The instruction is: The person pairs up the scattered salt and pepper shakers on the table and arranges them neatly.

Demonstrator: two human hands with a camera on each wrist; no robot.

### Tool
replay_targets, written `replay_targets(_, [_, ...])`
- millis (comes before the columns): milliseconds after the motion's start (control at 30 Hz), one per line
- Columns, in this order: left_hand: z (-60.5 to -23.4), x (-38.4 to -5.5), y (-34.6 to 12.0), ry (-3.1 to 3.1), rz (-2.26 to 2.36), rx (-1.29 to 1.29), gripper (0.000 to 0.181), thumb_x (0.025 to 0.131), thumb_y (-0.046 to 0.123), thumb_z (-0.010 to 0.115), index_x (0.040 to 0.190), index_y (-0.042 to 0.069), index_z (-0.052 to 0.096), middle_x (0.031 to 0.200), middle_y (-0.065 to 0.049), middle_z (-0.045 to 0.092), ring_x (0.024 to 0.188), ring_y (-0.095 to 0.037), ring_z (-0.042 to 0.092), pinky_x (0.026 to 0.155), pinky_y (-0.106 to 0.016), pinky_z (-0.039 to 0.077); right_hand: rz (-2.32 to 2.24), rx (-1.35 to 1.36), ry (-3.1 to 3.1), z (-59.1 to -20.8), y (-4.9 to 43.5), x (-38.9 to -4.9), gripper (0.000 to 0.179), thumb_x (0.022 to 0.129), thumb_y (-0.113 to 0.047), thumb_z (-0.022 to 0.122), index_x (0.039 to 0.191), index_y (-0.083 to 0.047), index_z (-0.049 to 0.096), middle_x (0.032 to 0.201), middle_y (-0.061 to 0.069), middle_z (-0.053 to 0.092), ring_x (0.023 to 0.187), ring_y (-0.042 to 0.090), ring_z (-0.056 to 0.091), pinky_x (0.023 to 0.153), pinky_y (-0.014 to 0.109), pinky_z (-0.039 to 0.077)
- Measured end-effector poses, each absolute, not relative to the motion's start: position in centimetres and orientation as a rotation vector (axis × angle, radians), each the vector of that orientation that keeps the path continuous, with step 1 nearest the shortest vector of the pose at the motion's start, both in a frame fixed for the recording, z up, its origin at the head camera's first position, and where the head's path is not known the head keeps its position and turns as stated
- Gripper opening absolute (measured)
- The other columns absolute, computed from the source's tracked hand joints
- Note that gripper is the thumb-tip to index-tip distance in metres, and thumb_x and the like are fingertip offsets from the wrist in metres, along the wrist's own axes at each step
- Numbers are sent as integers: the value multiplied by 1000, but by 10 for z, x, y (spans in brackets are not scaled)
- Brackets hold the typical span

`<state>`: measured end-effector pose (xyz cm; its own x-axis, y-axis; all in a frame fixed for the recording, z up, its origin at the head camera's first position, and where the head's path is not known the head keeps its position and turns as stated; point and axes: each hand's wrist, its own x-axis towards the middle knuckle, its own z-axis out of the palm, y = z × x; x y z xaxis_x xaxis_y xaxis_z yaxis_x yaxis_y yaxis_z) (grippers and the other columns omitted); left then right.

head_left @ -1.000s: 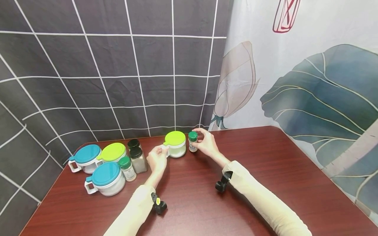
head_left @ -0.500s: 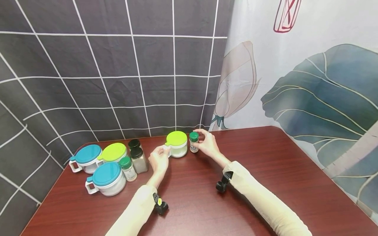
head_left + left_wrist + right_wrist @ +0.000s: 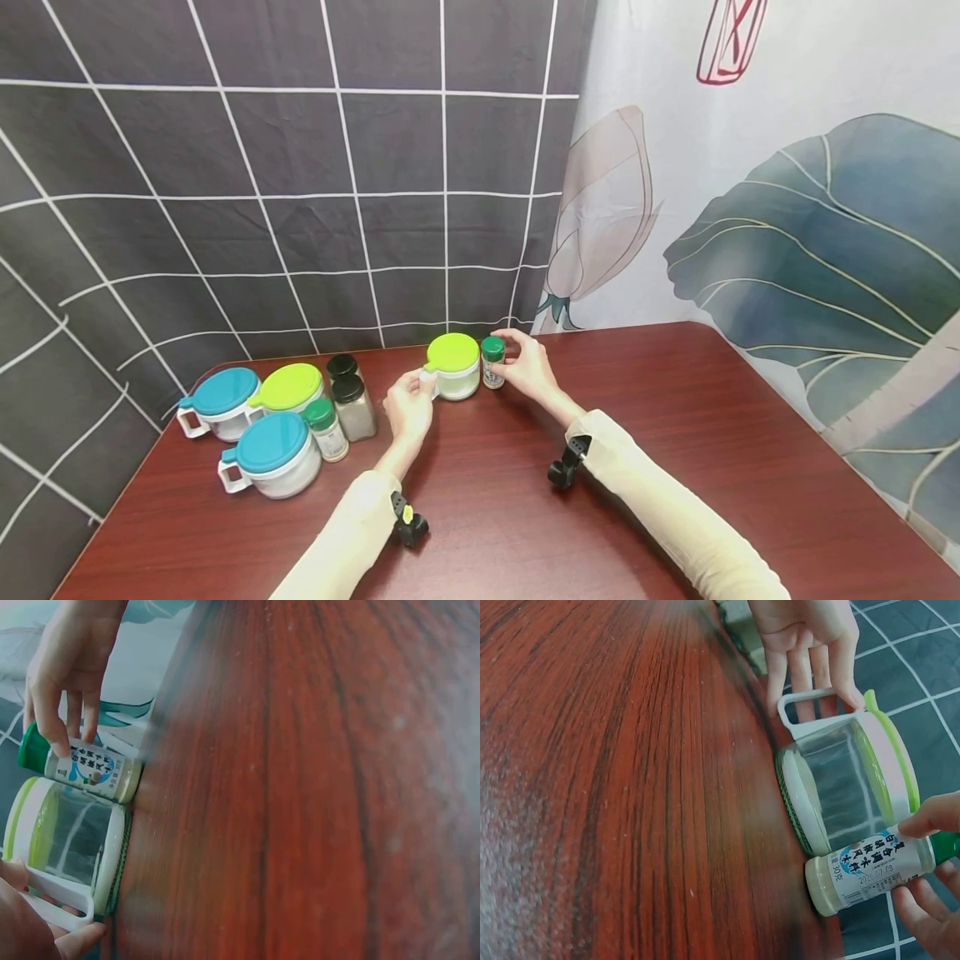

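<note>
My left hand [image 3: 408,410] holds the white handle [image 3: 810,712] of a clear seasoning jar [image 3: 456,382] with a lime-green lid. The jar stands upright near the table's back edge, with a little white content at its bottom. With thumb and fingers, my right hand [image 3: 527,367] grips a small green-capped spice bottle [image 3: 492,363] just right of the jar. Its printed label [image 3: 874,866] shows in the right wrist view. Jar and bottle stand side by side, almost no space between them.
On the left of the red-brown table [image 3: 487,517] stand two blue-lidded jars [image 3: 272,446] [image 3: 223,393], another lime-lidded jar [image 3: 291,388], a green-capped bottle [image 3: 326,429] and two black-capped bottles [image 3: 352,407] [image 3: 341,367]. A grey grid-patterned cloth [image 3: 300,150] hangs close behind.
My left hand has slid the lime-lidded jar slightly right, narrowing the gap to the spice bottle. My right hand stays on that bottle, almost still.
</note>
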<state>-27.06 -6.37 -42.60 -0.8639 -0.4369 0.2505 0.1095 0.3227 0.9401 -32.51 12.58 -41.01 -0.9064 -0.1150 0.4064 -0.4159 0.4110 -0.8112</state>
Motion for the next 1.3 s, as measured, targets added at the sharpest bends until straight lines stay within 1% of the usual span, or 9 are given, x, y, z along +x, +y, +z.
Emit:
replay_targets(267, [-426, -271, -64, -2144, -1601, 286, 24, 88, 13, 67, 108, 0, 70, 103, -19, 72, 99, -32, 69, 90, -44, 54, 1494, 462, -2395, -409, 125, -326, 50, 70, 7, 76, 118, -2, 63, 106, 21, 69, 91, 34, 70, 80, 39, 59])
replay_targets(500, [-426, -270, -64, -2137, -1617, 261, 28, 88, 12, 66, 113, 1, 68, 104, -22, 71, 98, -34, 69, 90, -46, 53, 1512, 480, -2389, -410, 125, -327, 51, 71, 7, 75, 119, -2, 62, 107, 22, 69, 93, 35, 69, 81, 41, 58])
replay_targets(700, [-427, -271, -66, -2151, -1593, 238, 25, 87, 11, 68, 110, 0, 69, 103, -20, 72, 97, -33, 70, 88, -45, 54, 1508, 469, -2400, -412, 125, -328, 50, 72, 6, 74, 120, -2, 61, 108, 22, 68, 94, 35, 69, 82, 40, 58])
replay_targets(933, [-426, -273, -67, -2164, -1581, 205, 23, 87, 7, 65, 108, -3, 69, 103, -21, 71, 96, -34, 70, 87, -44, 55, 1501, 445, -2399, -413, 126, -330, 49, 73, 6, 73, 120, -1, 61, 107, 22, 69, 95, 34, 69, 82, 40, 58])
replay_targets(1300, [-425, -275, -68, -2183, -1565, 191, 24, 87, 9, 67, 108, -3, 69, 102, -22, 71, 95, -34, 70, 86, -44, 56, 1447, 412, -2442, -410, 126, -328, 48, 73, 1, 74, 119, -2, 62, 104, 20, 70, 94, 32, 69, 84, 41, 57])
